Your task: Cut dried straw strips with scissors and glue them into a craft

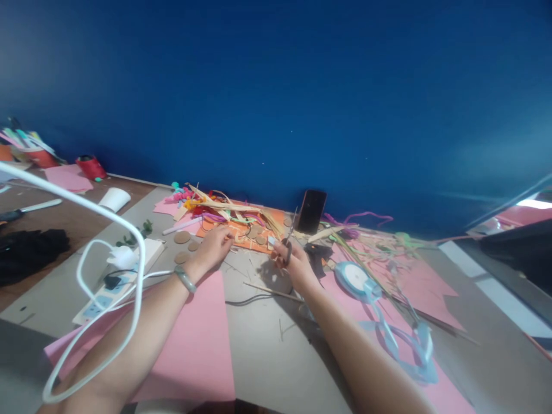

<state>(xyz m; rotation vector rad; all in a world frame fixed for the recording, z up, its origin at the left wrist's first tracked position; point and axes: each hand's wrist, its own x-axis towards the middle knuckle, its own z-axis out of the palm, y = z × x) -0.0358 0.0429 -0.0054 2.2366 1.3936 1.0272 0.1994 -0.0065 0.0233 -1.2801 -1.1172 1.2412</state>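
My right hand (295, 264) is closed around a pair of scissors (292, 226), blades pointing up and away. A small whitish piece (271, 240) shows at its fingertips; I cannot make out what it is. My left hand (217, 244), a bracelet at its wrist, has its fingers drawn together by the edge of an orange sheet (276, 218). What those fingers hold, if anything, is too small to tell. Round cardboard discs (182, 237) and pale straw-like strips (233, 205) lie about both hands. A dark phone (311, 211) leans against the blue wall beyond the scissors.
At left, a white cable (138, 287) loops across the view above a power strip (101, 302). Pink paper (194, 345) lies under my left forearm. On the right are a light-blue ribbon roll (354, 280) and more pink sheets (431, 287). A blue wall (276, 103) rises behind.
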